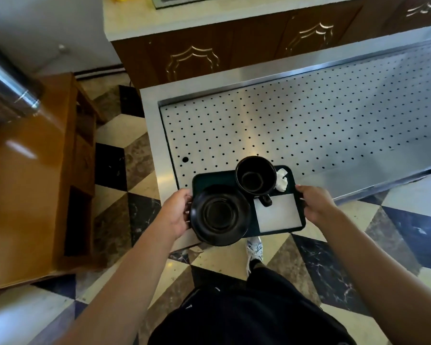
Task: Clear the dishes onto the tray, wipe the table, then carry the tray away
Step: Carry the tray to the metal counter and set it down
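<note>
Head view: tray [223, 178] held level over the near edge of a perforated steel counter [309, 125], left hand [176, 211] and right hand [314, 204] each clamped on a short end, balancing the load. Saucer [219, 215], cup [255, 176], white card [278, 212] and crumpled tissue [281, 180] ride on it, apparently ready for setting down.

1 dark green rectangular plastic tray [210, 179] carries 1 black round saucer [220, 214], 1 black ceramic cup [255, 176], 1 white flat square napkin [279, 213] and 1 crumpled white tissue [281, 180]; 2 hands show.
</note>
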The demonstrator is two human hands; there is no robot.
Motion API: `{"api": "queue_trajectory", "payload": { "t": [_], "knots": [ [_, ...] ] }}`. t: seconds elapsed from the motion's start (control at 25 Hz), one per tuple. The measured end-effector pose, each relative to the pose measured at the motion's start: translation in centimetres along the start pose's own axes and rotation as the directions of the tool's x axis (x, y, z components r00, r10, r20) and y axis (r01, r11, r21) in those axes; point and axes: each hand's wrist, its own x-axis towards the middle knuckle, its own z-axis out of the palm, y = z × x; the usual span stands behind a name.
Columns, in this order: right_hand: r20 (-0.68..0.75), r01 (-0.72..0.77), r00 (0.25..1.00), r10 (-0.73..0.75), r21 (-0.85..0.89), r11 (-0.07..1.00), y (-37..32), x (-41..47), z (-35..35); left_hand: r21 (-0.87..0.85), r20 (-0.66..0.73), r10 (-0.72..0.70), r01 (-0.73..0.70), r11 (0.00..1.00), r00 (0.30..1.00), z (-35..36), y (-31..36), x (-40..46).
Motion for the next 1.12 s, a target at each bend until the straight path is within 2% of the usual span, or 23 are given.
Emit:
{"api": "queue_trajectory", "payload": {
  "t": [0.2,0.4,0.6,0.92,1.12],
  "knots": [
    [0.138,0.011,0.990,-0.001,-0.070,0.997,-5.8,6.1,3.1,-0.063,-0.144,0.002,-0.011,0.998,0.990,4.2,3.2,3.9],
    [0.169,-0.043,0.983,0.072,-0.172,0.984,-9.2,10.9,4.7,-0.081,-0.255,-0.046,0.026,0.996,0.966,8.2,5.4,7.1],
    [0.214,-0.088,0.966,0.147,-0.265,0.960,-9.7,14.9,5.4,-0.146,-0.343,-0.073,0.023,0.989,0.936,10.3,6.1,9.9],
    [0.164,-0.153,0.961,0.224,-0.359,0.921,-8.8,17.4,5.6,-0.133,-0.359,-0.162,0.121,0.984,0.919,9.7,5.7,13.3],
    [0.115,-0.125,0.976,0.183,-0.391,0.912,-8.8,17.5,5.6,-0.099,-0.353,-0.180,0.154,0.983,0.918,9.6,5.4,14.6]
  ]
}}
